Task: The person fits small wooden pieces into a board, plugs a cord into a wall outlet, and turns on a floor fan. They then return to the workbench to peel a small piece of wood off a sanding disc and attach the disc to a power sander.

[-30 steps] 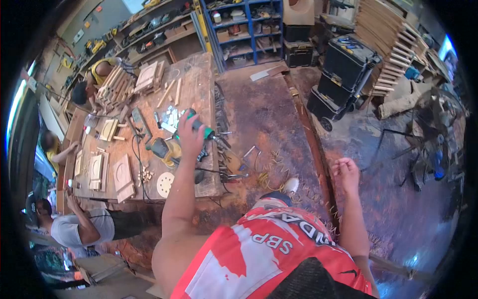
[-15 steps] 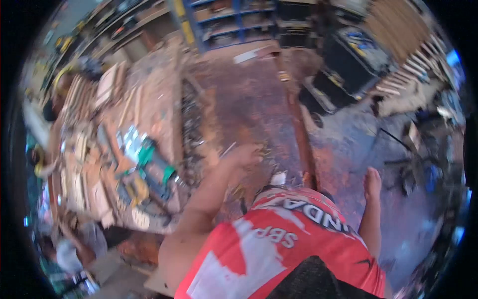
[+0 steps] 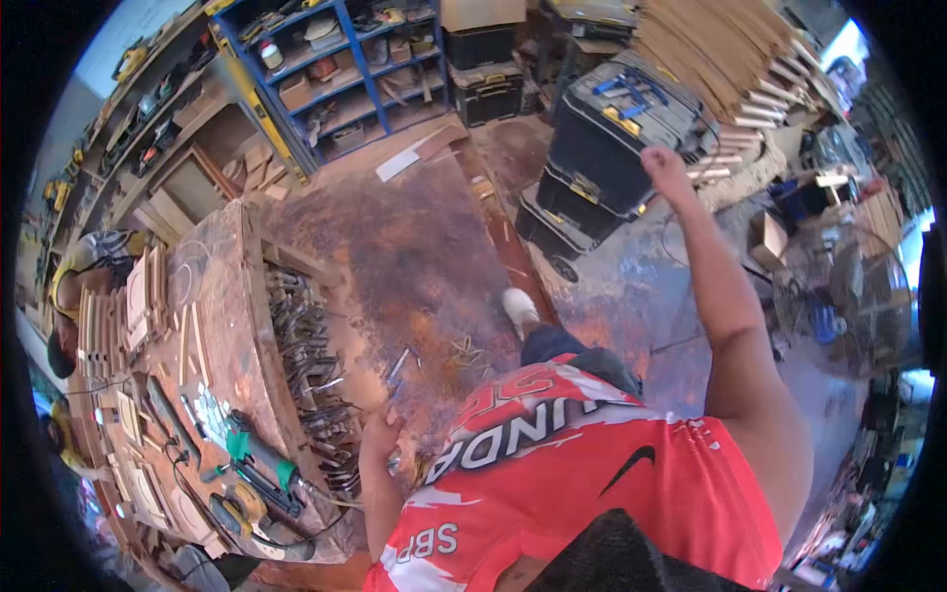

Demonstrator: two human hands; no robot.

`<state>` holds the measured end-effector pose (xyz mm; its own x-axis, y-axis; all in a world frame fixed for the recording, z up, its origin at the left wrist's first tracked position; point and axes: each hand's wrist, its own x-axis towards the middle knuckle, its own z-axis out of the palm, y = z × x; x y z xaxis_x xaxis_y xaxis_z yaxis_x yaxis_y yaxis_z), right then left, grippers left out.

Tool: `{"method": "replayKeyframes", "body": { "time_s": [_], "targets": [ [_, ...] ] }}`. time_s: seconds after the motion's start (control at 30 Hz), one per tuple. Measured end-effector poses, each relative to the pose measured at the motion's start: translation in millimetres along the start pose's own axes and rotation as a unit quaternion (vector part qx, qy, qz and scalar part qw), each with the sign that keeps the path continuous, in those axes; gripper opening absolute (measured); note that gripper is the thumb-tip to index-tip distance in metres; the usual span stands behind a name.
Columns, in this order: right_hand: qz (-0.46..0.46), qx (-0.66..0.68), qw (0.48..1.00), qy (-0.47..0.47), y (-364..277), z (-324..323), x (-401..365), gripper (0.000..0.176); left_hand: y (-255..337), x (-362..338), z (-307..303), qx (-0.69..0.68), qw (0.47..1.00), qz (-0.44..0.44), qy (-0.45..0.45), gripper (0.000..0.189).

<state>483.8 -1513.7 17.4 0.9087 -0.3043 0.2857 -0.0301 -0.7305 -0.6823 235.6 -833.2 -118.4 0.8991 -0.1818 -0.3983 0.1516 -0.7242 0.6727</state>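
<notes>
My right hand [image 3: 669, 170] is raised ahead on the right, its fingers curled in with nothing seen in them. From this angle it overlaps the stacked black toolboxes [image 3: 604, 138], and I cannot make out any touch. My left hand [image 3: 381, 432] hangs low beside the workbench [image 3: 232, 286], fingers loosely bent and partly apart, holding nothing visible. Close to it, a row of metal clamps [image 3: 301, 340] lines the bench side. A green power tool [image 3: 258, 456] and a yellow sander [image 3: 244, 505] lie on the bench top.
A white shoe [image 3: 520, 308] steps on the stained floor [image 3: 395, 227], where thin scraps [image 3: 466, 352] lie. Blue shelving [image 3: 335, 69] stands ahead. Stacked boards [image 3: 725, 49] and a fan [image 3: 843, 296] are on the right. Another person [image 3: 79, 271] is beyond the bench.
My right hand has swung forward and up from my side. My left hand has drawn back toward the bench. The view has shifted, bringing shelves and toolboxes more fully into sight.
</notes>
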Motion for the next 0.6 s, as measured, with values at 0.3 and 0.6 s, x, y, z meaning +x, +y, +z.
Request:
{"method": "replayKeyframes", "body": {
  "time_s": [0.3, 0.6],
  "targets": [
    [-0.098, -0.373, 0.92, -0.076, 89.9, 61.9, 359.0, 0.051, 5.2, 57.7, 38.0, -0.036, 0.951, -0.304, 0.037, 0.053],
    [-0.11, -0.296, 0.911, -0.265, 195.9, 109.0, 434.9, 0.026, 48.3, 150.9, -7.4, -0.043, 0.917, -0.39, 0.067, 0.051]
  ]
}}
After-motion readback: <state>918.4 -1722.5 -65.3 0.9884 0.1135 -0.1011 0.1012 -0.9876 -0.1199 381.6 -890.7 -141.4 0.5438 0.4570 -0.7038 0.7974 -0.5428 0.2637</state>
